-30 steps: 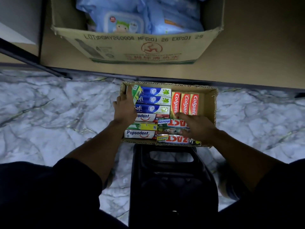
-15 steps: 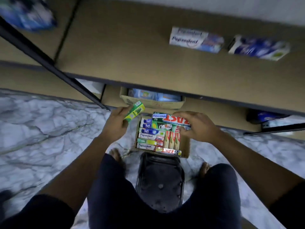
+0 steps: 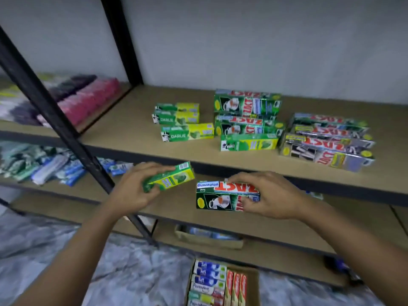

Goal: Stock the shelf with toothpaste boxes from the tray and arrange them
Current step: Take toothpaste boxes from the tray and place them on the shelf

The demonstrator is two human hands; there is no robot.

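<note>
Both my hands have come up from the tray (image 3: pixel 252 283), which sits below my wrists, cut off by the frame edge, with boxes left in it. My left hand (image 3: pixel 134 191) has its fingers (image 3: pixel 154 168) curled round a tilted green-and-yellow box (image 3: pixel 172 178). My right hand (image 3: pixel 271 195) pinches a ZACT box (image 3: pixel 223 195) held level. Beyond them, the shelf (image 3: pixel 132 138) holds Darlie boxes (image 3: pixel 187 132) ahead of the left and ZACT stacks (image 3: pixel 247 104) ahead of the right. I'd judge each should join its own brand, edges squared. My right hand covers that box's end, and the left one's lettering is too blurred to read.
</note>
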